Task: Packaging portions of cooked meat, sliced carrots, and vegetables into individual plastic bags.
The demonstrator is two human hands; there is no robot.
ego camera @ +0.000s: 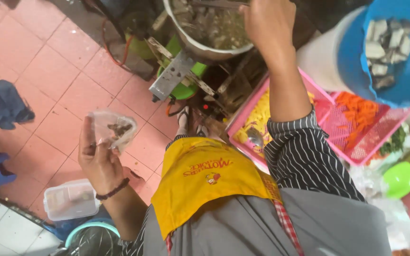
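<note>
Pink floor tiles [58, 76] fill the view below us, w/ a metal pot [205, 33] on a burner stand at the top edge. Our left hand [101, 161] pinches a small clear plastic bag [112, 130] w/ dark bits inside, held up over the tiles, fingers closed on its lower end. Our right hand [267, 23] reaches over the pot rim, closed round sth we can't make out. Just right of that arm sits a pink basket [357, 128] of orange & yellow veg; a blue tub [404, 71] of grey chunks is at the top right corner. Clear lidded box [70, 200] lies on the floor near our left wrist, blue cloth [1, 102] by the left edge.
</note>
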